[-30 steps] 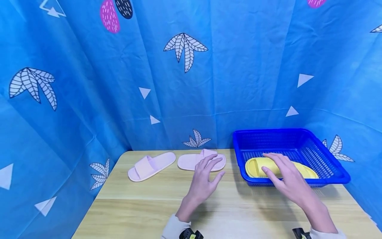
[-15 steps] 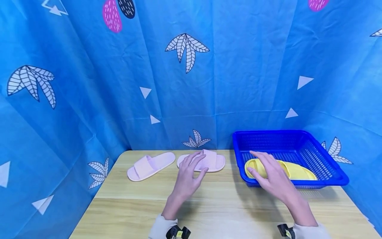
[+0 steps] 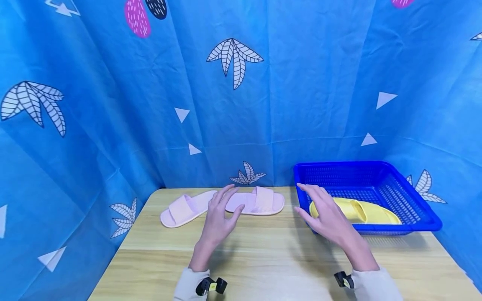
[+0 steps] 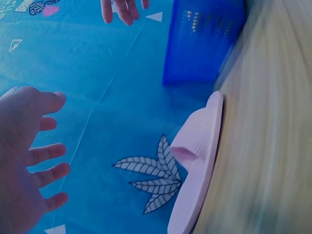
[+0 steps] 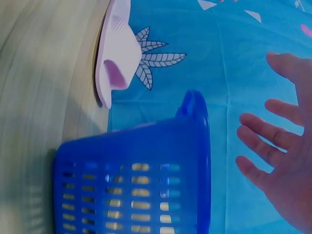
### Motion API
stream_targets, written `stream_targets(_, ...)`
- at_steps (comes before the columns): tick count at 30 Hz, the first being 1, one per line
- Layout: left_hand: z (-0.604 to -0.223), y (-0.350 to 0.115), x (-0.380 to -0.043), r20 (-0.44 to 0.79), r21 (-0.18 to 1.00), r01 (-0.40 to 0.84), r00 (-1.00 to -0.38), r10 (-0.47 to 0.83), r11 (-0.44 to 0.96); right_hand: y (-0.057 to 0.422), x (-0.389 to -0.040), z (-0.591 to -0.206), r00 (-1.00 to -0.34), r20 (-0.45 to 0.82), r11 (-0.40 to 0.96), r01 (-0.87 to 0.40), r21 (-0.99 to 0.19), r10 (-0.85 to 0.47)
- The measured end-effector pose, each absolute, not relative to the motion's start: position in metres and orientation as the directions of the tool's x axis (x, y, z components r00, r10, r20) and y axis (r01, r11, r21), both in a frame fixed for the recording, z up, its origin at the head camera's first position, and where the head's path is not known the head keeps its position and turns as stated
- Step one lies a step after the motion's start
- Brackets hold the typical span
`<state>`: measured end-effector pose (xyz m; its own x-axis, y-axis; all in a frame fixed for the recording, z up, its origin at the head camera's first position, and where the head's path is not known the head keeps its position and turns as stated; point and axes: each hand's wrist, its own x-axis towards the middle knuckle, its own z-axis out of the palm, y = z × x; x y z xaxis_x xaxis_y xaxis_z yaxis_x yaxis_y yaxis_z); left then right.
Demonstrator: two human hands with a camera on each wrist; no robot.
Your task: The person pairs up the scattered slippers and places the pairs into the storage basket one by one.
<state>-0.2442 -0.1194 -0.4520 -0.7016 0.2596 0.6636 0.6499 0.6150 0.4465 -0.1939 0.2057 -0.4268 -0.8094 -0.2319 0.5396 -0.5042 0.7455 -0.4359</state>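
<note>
Two pink slippers lie on the table: the left slipper (image 3: 182, 210) slanted, the right slipper (image 3: 263, 201) nearly straight across. My left hand (image 3: 218, 221) hovers in front of the gap between them, fingers loosely spread and holding nothing; it hides the tip of the left one and the near end of the right one. My right hand (image 3: 327, 215) is held in the air by the left side of the blue basket (image 3: 361, 228), its fingers extended with nothing in them. Inside the basket are yellow slippers (image 3: 374, 212), partly covered by that hand; how many cannot be told.
The wooden table (image 3: 158, 267) carries the slippers and the basket near its back edge. A blue patterned curtain (image 3: 233, 117) hangs close behind and along both sides. Black cameras are strapped to both wrists, as on the left wrist camera (image 3: 211, 286).
Both hands have moved left, the left one from the right pink slipper toward the left one, the right one from over the yellow slippers to the basket's left side. The slippers and basket stay put.
</note>
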Motion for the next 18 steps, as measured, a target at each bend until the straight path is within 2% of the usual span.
stream_targets(11,-0.447,-0.154,-0.256,0.616,0.43,0.564,-0.754,0.228,0.705,0.186,-0.209,-0.431,-0.8,0.534,0.746,-0.527,-0.408,-0.273)
stream_targets(18,-0.451,-0.184,-0.263,0.573,0.411,0.513,-0.788,0.224,0.753,0.171,-0.213,-0.433,-0.823,0.488,0.749,-0.513,-0.418,-0.291)
